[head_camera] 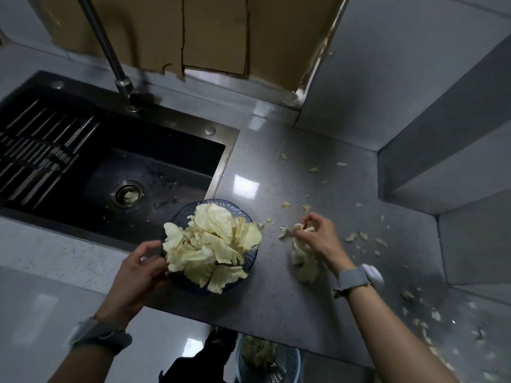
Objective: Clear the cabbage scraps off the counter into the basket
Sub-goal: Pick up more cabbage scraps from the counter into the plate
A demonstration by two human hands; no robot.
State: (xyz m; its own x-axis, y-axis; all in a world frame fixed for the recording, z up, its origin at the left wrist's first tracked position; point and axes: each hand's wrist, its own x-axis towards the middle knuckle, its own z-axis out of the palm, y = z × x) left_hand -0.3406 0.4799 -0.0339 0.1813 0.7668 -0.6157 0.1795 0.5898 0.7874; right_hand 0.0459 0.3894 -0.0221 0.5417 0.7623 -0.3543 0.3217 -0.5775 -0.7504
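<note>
Inspected a grey speckled counter (276, 299), glossy, set in a corner of grey-tiled walls, with a stepped tiled ledge (442, 172) along its right side. Noted a black sink (231, 145) let into the counter at left, with a slatted rack (41, 150) across its left part, a scrap of cabbage in the drain (127, 193) and a metal faucet (110, 56) behind. Noted torn brown cardboard (213, 31) fixed to the back wall. Found a blue glass bowl (177, 217) heaped with cabbage leaves (213, 244) at the sink's near right corner; cannot tell whether resting or lifted. Found left hand (141, 269) curled round the bowl's near left rim. Found right hand (320, 233) with fingers bent and closed on a clump of cabbage scraps (302, 258) lying on the counter just right of the bowl. Recorded loose bits (362, 236) scattered over the counter farther right and toward its near right edge. Located a pale plastic basket (287, 363) below the counter's near edge, already holding some cabbage. Noted grey wristbands (356, 277) on both wrists.
</note>
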